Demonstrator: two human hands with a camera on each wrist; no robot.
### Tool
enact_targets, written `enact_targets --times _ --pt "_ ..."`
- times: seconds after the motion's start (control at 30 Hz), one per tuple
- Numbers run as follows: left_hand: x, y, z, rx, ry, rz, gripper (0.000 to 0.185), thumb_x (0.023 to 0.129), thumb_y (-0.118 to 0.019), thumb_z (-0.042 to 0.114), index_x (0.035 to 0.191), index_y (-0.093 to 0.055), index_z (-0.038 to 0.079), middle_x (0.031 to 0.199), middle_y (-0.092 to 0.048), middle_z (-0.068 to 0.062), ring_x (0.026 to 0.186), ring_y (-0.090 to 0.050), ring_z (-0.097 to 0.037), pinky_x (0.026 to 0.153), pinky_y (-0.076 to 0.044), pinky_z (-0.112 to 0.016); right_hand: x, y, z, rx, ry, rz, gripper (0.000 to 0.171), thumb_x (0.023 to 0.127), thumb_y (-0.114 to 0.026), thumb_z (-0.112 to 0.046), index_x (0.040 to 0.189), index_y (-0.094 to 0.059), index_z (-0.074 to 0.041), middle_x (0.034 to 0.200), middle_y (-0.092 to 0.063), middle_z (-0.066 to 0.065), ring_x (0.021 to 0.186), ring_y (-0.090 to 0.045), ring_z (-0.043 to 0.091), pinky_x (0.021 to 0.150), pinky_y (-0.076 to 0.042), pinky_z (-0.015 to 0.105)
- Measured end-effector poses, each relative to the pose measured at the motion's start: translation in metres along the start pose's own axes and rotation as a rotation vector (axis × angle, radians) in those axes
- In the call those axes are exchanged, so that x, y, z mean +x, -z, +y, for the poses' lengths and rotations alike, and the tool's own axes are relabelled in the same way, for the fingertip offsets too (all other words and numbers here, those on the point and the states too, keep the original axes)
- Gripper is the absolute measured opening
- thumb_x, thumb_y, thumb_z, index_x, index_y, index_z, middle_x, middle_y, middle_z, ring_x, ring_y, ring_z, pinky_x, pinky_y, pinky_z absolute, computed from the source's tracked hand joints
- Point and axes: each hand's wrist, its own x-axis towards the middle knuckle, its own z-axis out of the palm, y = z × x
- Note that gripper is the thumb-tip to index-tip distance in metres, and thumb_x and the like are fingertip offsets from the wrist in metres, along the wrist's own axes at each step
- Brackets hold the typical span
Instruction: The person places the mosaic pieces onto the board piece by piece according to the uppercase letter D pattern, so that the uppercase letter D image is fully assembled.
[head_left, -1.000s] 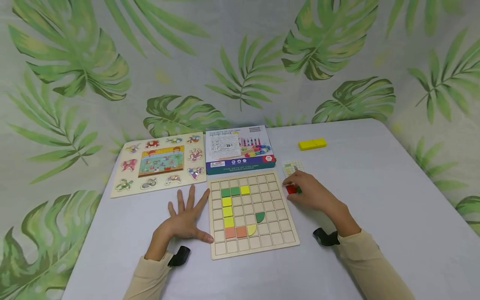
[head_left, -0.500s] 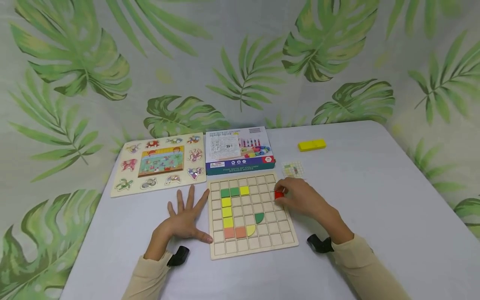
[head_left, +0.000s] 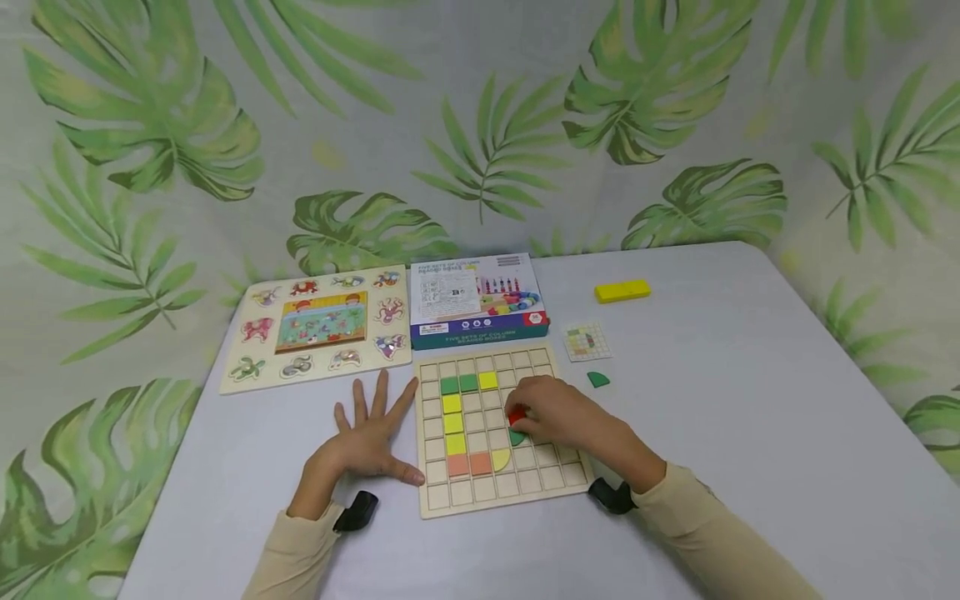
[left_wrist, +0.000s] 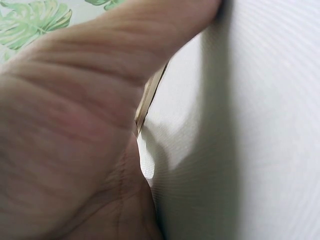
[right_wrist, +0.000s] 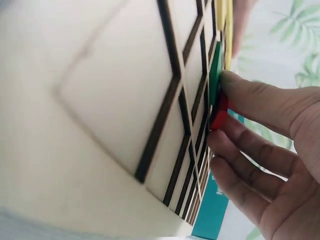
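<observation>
A wooden grid board (head_left: pixel 558 479) lies on the table in front of me, with green, yellow and orange tiles set in its squares. My right hand (head_left: pixel 551 417) hovers over the board's middle and pinches a small red piece (head_left: pixel 516 415) just above a green quarter-round tile (head_left: pixel 517 437). In the right wrist view the red piece (right_wrist: pixel 219 112) sits between thumb and fingers against the board (right_wrist: pixel 100 125). My left hand (head_left: pixel 371 437) lies flat on the table, fingers spread, its thumb touching the board's left edge. A green quarter-round piece (head_left: pixel 597 380) lies on the table right of the board.
A small pattern card (head_left: pixel 587 341) lies beyond the board's right corner. A toy box (head_left: pixel 478 300) and a wooden animal puzzle (head_left: pixel 321 325) sit behind the board. A yellow block (head_left: pixel 622 291) lies further back. A leaf-print cloth hangs behind the table.
My right hand carried the red piece leftward from beside the board to over its middle. The green piece it covered now lies bare on the table. The left hand stayed put.
</observation>
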Motion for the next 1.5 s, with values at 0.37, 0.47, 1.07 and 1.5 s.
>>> enact_targets --times 0.37,0.47,1.07,1.5 --pt "0.001 -0.001 -0.003 -0.008 0.001 -0.017 0.143 0.057 -0.089 0.063 0.163 -0.001 0.023 0.161 0.029 -0.024 0.136 0.040 -0.056 0.100 0.022 -0.080 -0.009 0.002 -0.003 -0.161 0.046 -0.022 0.027 0.091 -0.074 -0.028 0.115 -0.078 -0.014 0.129 -0.061 0.009 0.118 -0.052 0.027 0.094 -0.052 0.041" --pt "0.001 0.000 -0.002 -0.003 -0.006 -0.014 0.143 0.058 -0.089 0.062 0.163 -0.001 0.023 0.161 0.029 -0.024 0.136 0.040 -0.056 0.100 0.022 -0.080 -0.019 0.004 -0.004 -0.235 0.020 -0.066 0.041 0.095 -0.069 -0.037 0.131 -0.068 -0.020 0.146 -0.050 0.012 0.128 -0.044 0.033 0.098 -0.048 0.048" --pt "-0.001 -0.001 -0.001 -0.009 -0.008 -0.005 0.142 0.057 -0.090 0.062 0.163 -0.004 0.023 0.162 0.026 -0.025 0.137 0.037 -0.057 0.101 0.019 -0.081 -0.050 0.030 0.054 -0.148 -0.210 0.108 0.047 0.089 -0.077 -0.024 0.131 -0.065 -0.007 0.133 -0.059 0.017 0.122 -0.053 0.039 0.098 -0.049 0.056" --pt "0.000 -0.001 -0.001 -0.003 -0.002 0.001 0.141 0.058 -0.090 0.061 0.163 -0.003 0.024 0.162 0.027 -0.024 0.138 0.037 -0.056 0.101 0.019 -0.081 -0.048 0.034 0.081 -0.117 -0.245 0.155 0.020 0.087 -0.077 -0.009 0.105 -0.069 -0.004 0.103 -0.068 0.010 0.089 -0.064 0.025 0.075 -0.055 0.043"
